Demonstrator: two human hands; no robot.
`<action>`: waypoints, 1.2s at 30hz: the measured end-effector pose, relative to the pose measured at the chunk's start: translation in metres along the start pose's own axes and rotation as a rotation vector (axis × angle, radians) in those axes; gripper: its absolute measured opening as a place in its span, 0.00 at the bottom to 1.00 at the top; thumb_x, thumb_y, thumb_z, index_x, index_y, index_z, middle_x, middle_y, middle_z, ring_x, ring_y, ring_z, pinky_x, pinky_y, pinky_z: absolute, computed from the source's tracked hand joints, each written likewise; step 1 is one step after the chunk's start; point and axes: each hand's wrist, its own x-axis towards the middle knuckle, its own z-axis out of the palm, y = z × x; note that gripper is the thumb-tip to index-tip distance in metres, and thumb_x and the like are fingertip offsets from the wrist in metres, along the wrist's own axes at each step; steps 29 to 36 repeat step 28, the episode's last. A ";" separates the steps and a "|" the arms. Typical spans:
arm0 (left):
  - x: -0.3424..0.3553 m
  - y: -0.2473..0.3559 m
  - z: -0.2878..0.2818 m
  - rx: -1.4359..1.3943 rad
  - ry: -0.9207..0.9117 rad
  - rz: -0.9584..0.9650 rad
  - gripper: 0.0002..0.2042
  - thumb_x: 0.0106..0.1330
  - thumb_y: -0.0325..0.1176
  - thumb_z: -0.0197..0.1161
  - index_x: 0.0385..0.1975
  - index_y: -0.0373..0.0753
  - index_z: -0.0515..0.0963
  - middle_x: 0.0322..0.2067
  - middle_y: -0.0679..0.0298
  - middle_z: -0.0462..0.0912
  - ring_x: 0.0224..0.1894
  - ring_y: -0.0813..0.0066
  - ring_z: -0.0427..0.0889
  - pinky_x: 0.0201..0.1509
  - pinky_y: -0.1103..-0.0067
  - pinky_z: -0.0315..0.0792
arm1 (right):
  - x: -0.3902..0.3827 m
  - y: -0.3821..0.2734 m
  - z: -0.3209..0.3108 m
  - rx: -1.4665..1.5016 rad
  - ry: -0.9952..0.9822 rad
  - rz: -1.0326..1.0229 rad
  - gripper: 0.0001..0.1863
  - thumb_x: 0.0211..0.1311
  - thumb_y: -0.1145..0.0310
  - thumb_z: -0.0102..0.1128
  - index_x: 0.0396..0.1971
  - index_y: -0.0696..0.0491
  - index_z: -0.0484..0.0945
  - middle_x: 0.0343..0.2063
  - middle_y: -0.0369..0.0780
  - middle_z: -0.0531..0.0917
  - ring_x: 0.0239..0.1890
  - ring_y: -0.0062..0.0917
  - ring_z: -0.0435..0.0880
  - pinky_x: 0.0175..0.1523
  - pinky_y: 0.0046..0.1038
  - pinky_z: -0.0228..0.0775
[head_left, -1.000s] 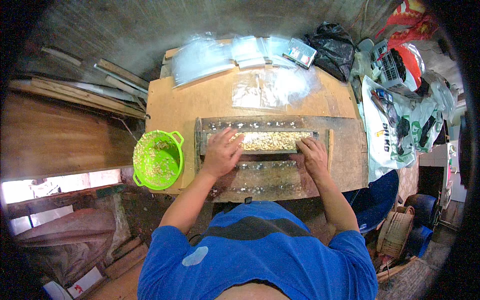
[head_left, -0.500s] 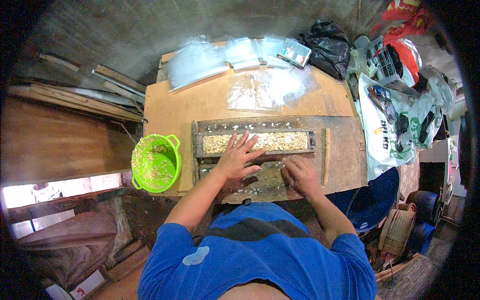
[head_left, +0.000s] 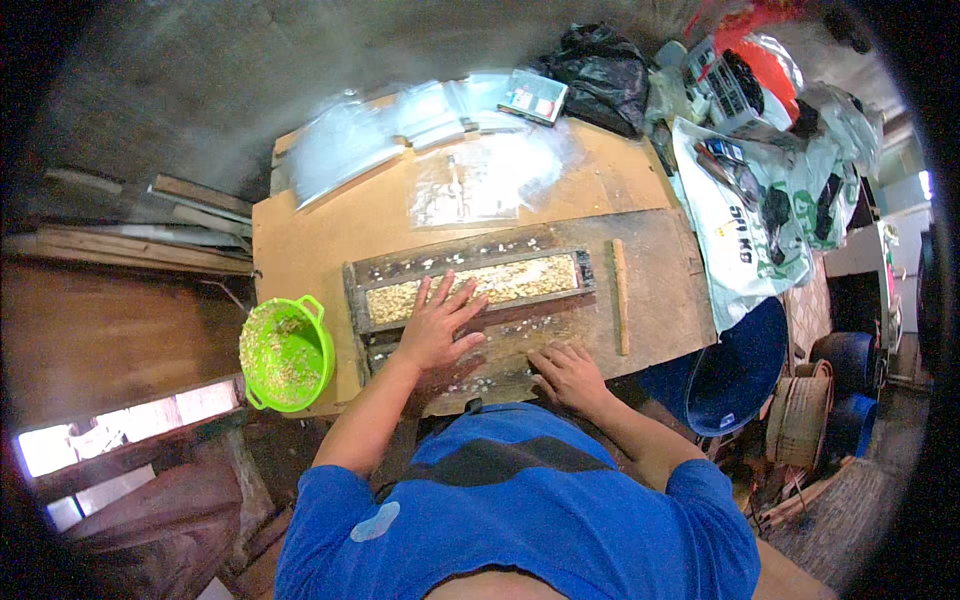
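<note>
A long, shallow wooden mould [head_left: 586, 275] lies on a worn wooden board [head_left: 660, 270], filled with a flat layer of pale chopped bits [head_left: 530, 281]. My left hand [head_left: 437, 325] is spread across the mould's near edge, its fingertips over the left part of the layer. Empty, my right hand [head_left: 568, 373] lies at the board's near edge with its fingers stretched out. To the right of the mould is a thin wooden stick [head_left: 621, 300]. A bright green two-handled basin [head_left: 322, 345], with pale bits clinging inside, stands at the left.
Clear plastic sheets or bags [head_left: 345, 150] line the table's far side beside a small clear-lidded box [head_left: 533, 97]. A black plastic bag [head_left: 600, 80] sits behind. White sacks [head_left: 725, 200] hang at the right, above a dark blue tub [head_left: 735, 370]. Loose crumbs dot the board.
The view has turned and shifted, so the table appears tilted. My right hand has gone from loosely curled above the board to lying with fingers extended near its edge. My left hand stays on the mould.
</note>
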 end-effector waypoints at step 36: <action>0.002 -0.017 0.022 0.014 -0.167 -0.117 0.37 0.66 0.66 0.52 0.75 0.61 0.60 0.78 0.72 0.56 0.81 0.61 0.47 0.81 0.46 0.33 | 0.339 -0.121 -0.055 0.449 0.109 -0.249 0.15 0.67 0.63 0.67 0.48 0.53 0.83 0.44 0.50 0.85 0.45 0.44 0.86 0.47 0.38 0.80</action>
